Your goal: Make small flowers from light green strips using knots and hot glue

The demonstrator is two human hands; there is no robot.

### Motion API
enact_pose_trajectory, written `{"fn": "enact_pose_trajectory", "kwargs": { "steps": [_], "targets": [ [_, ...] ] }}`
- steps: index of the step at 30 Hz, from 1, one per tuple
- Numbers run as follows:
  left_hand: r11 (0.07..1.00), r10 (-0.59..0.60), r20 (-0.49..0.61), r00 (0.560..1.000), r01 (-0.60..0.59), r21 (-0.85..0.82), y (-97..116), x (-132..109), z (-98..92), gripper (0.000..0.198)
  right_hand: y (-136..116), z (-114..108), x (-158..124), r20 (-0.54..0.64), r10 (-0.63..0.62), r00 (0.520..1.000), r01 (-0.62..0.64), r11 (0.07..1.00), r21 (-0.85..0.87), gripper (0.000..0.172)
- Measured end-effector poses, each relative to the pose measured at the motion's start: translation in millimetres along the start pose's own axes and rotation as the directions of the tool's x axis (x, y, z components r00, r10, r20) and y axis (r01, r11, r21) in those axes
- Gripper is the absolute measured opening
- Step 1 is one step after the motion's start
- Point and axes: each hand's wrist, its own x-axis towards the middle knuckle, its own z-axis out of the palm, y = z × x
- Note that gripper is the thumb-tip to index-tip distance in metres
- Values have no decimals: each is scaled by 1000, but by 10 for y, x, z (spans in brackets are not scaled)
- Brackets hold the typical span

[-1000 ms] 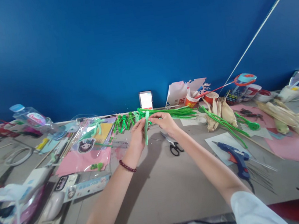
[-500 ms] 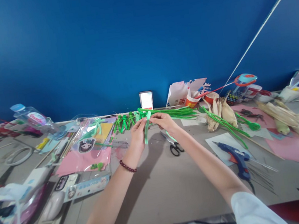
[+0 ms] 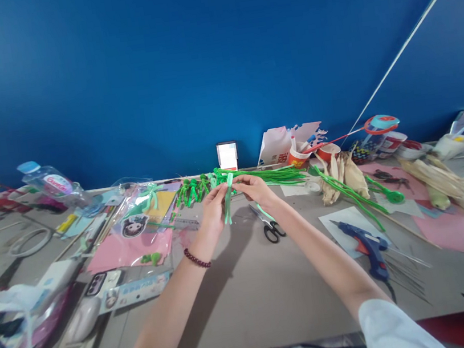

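Mid-view, above the table, my left hand [image 3: 215, 200] pinches a light green pipe cleaner [image 3: 228, 209] whose strands hang down between my hands. Close beside it, my right hand [image 3: 255, 189] has its thumb and forefinger closed on the same piece near its top. A light green end also shows under my right wrist. Behind my hands lie a bundle of green pipe cleaners [image 3: 279, 176] and several small twisted green figures [image 3: 193, 190]. Black-handled scissors [image 3: 271, 230] lie on the table below my right hand.
A blue glue gun [image 3: 365, 241] rests on white paper at the right, near dried husks [image 3: 345, 178]. A lit phone [image 3: 227, 156] stands against the blue wall. Leftward are a plastic bottle [image 3: 56, 184], pink paper [image 3: 139, 250] and a power strip [image 3: 72, 346].
Both hands stay almost in place. The hanging green strands have shifted slightly, with their lower ends showing a little more apart.
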Motion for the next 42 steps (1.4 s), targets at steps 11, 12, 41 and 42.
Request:
{"fn": "enact_pose_trajectory", "kwargs": {
  "steps": [11, 12, 41, 42],
  "targets": [
    [996, 24, 47, 999, -19, -88, 44, 13, -7, 22, -22, 37, -20, -32, -38, 999, 39, 999, 32, 28],
    [996, 33, 48, 998, -29, -85, 48, 16, -7, 22, -21, 37, -21, -21, -27, 999, 27, 999, 36, 28],
    [819, 398, 27, 917, -368, 441, 61, -67, -8, 20, 46, 118, -40, -68, -48, 997, 59, 985, 164, 30],
    [819, 398, 26, 917, -368, 440, 54, -61, -14, 20, 48, 119, -40, -75, -49, 996, 60, 986, 154, 29]
  ]
}}
